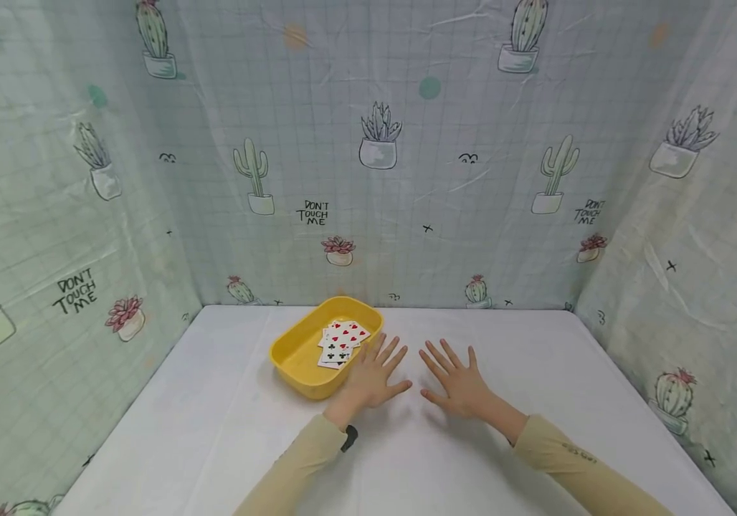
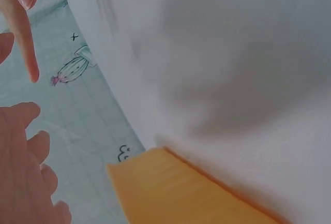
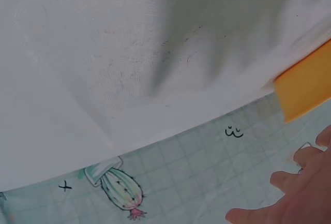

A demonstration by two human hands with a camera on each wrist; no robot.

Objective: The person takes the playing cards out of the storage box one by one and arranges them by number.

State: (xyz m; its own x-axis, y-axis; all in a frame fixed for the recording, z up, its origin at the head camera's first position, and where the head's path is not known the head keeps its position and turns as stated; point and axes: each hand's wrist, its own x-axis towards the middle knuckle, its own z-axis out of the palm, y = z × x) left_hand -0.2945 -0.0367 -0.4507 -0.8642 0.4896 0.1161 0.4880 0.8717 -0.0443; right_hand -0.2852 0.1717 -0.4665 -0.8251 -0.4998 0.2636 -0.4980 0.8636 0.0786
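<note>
Both hands hover over the white table with their fingers spread and hold nothing. The left hand (image 1: 371, 380) overlaps the right side of a yellow plastic tub (image 1: 295, 365) in the head view. Several playing cards (image 1: 343, 337), hearts and clubs among them, lie face up inside that tub, partly covered by the left fingers. To the right of the left hand is the right hand (image 1: 462, 385), with a gap between the two thumbs. In the left wrist view the tub's wall (image 2: 186, 193) shows below the left hand (image 2: 23, 167); the right wrist view catches its corner (image 3: 305, 84) above the right hand (image 3: 295, 193).
The white tabletop (image 1: 510, 459) ends at a back edge against a hanging cloth (image 1: 426, 193) printed with cacti. The same cloth hangs along the left and right sides. A dark wristband (image 1: 348, 438) sits at the left sleeve's cuff.
</note>
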